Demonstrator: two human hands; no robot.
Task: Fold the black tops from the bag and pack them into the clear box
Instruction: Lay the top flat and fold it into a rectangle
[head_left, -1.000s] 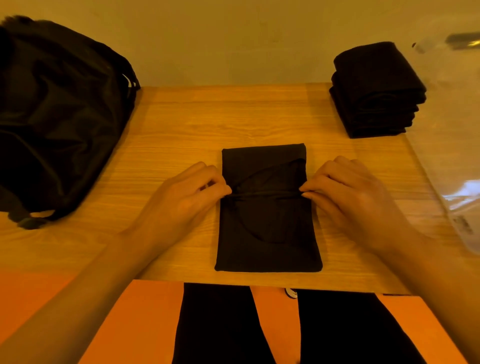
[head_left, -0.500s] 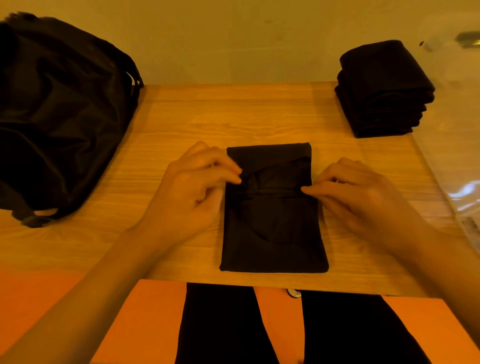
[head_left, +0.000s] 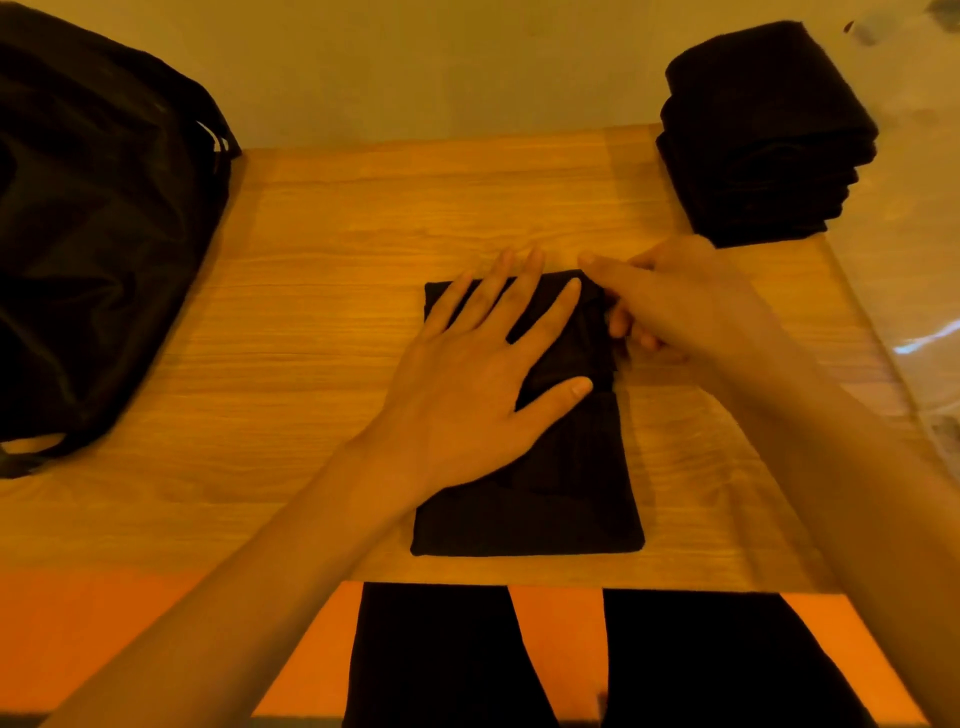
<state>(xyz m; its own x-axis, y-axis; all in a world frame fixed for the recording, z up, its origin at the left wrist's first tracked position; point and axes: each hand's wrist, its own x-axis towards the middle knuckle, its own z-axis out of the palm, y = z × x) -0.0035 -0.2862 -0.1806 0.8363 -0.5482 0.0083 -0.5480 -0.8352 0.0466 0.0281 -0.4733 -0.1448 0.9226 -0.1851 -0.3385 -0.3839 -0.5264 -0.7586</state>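
Flat left hand (head_left: 467, 395) presses the smooth rectangular black top (head_left: 561, 493) onto grained wood.

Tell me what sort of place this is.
Probably an indoor packing or sorting station, though it could be a home desk. A wooden table against a plain wall holds a black bag, a stack of folded tops and a clear box at the right edge.

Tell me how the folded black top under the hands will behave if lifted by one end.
Likely floppy: the folded top is thin cloth lying flat on the table, so it would probably droop and unfold. The left hand pressing it suggests springy layers. Probably light.
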